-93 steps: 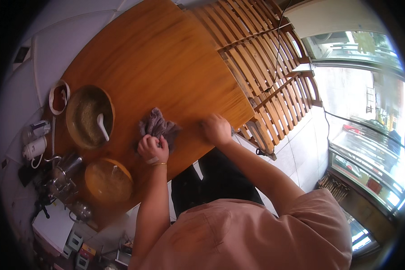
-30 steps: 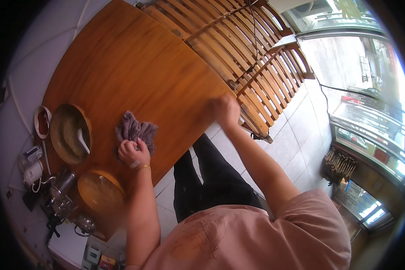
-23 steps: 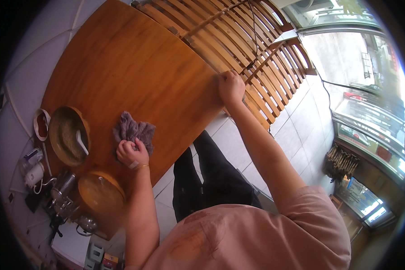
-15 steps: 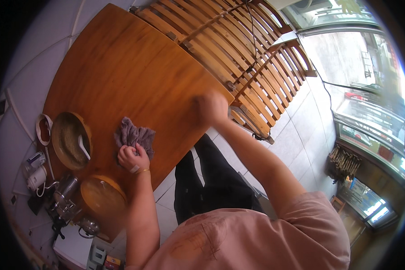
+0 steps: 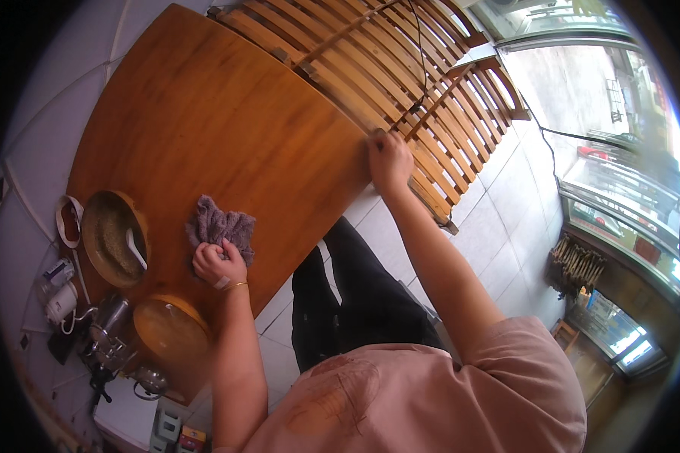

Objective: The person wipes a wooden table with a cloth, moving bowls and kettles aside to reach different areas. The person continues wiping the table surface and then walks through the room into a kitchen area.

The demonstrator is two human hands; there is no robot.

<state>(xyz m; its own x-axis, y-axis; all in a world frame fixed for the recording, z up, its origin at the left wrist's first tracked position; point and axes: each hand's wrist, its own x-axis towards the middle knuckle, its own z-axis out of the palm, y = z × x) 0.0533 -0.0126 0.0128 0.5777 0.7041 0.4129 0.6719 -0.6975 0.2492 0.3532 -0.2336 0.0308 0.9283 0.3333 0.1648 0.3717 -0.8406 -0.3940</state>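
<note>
At one table (image 5: 219, 113), two hands (image 5: 221, 263) (image 5: 391, 162), one purple cloth (image 5: 227, 224)

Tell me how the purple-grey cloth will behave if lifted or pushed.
The cloth is likely floppy: its folds bunch at the curled left hand, so it should droop when lifted. Its small bulk suggests lightness, though dampness is unclear. Pushed across the table, it would probably rumple further.

1. Cloth (image 5: 229, 225) at the left fingers (image 5: 206, 257): textile, matt, rough pile (fibre type not determinable).
2. Tabletop (image 5: 219, 113), from beneath the left fingers across to the right fingers (image 5: 387, 143): wood, smooth, soft sheen.
3. Slatted bench (image 5: 349, 92), beyond the right fingers: wood, low sheen.
4. Spoon (image 5: 135, 251), left of the left fingers: smooth, glossy.
5. Vessel (image 5: 112, 317), lower left of the left fingers: shiny metal.
</note>
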